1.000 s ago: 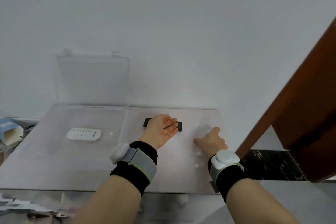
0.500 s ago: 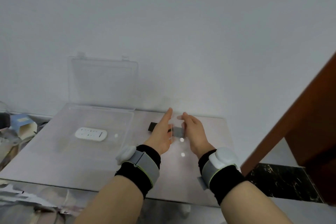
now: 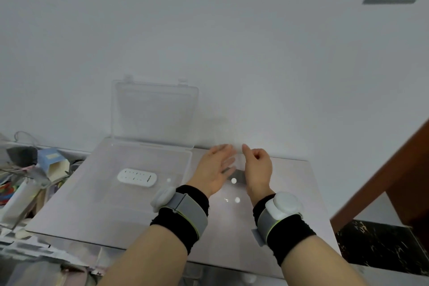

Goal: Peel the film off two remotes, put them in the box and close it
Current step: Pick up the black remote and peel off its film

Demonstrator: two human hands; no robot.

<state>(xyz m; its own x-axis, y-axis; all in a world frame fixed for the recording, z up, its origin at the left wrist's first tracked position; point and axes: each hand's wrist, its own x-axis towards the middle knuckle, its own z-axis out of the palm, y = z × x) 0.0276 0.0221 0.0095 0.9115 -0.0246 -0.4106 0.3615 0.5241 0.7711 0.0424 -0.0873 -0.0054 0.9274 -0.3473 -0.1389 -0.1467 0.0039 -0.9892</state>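
Observation:
A clear plastic box (image 3: 104, 195) lies open on the table, its lid (image 3: 154, 111) standing upright against the wall. A white remote (image 3: 137, 177) rests inside the box base. Just right of the box, my left hand (image 3: 214, 169) lies flat with fingers stretched, pinning down a black remote (image 3: 239, 176), of which only a dark sliver shows between my hands. My right hand (image 3: 257, 168) pinches a thin clear film (image 3: 239, 160) and holds it lifted above that remote. Both wrists wear black bands with white sensors.
The pale table (image 3: 292, 195) ends at a front edge near my forearms. Cluttered papers and a small blue-and-cream carton (image 3: 52, 165) crowd the left side. A brown wooden panel (image 3: 394, 181) rises at the right above dark marble (image 3: 380, 246).
My right hand came over from the table to the black remote, pinched the film at its edge and lifted it. My left hand went from edge-on to flat on the remote.

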